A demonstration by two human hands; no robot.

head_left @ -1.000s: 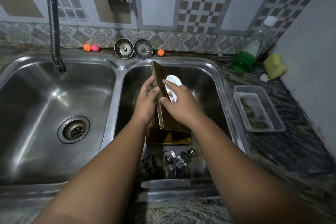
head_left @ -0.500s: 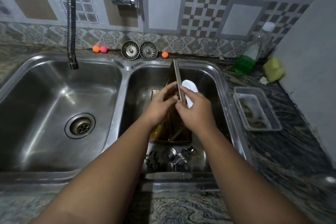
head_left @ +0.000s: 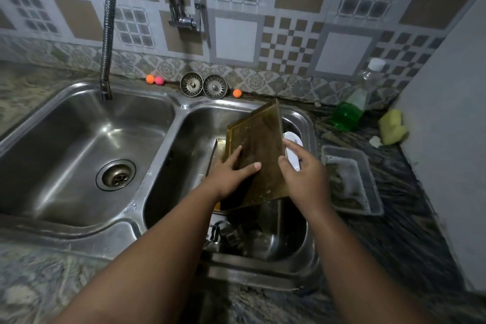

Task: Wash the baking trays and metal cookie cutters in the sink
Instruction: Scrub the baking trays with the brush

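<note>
patterned tile wall behind, dark speckled stone surface (head_left: 399,231) around a double steel sink (head_left: 118,231). over the right basin, a brown-stained baking tray (head_left: 259,139) held tilted on edge, lower end close above a second tray (head_left: 221,148), contact between them not clear; metal cookie cutters (head_left: 226,234) heaped at the basin's near end. left hand (head_left: 227,175) spread flat against the tray's face, fingers straight, bracing it; right hand (head_left: 303,179) curled round a white scrubber (head_left: 292,147) just behind the tray's right edge. press the left palm firmly to stop any pivot or slip of the slick sheet down onto the cutters. work the scrubber in short overlapping strokes along rim and corners, likely home of the baked grease. turn the tray to reach both faces, then rinse under the flexible tap hose (head_left: 107,34), hanging over the left basin, well apart from the tray. green soap bottle (head_left: 346,116) and yellow sponge (head_left: 393,126) on the right, near enough for more lather if needed. no running water visible.
</note>
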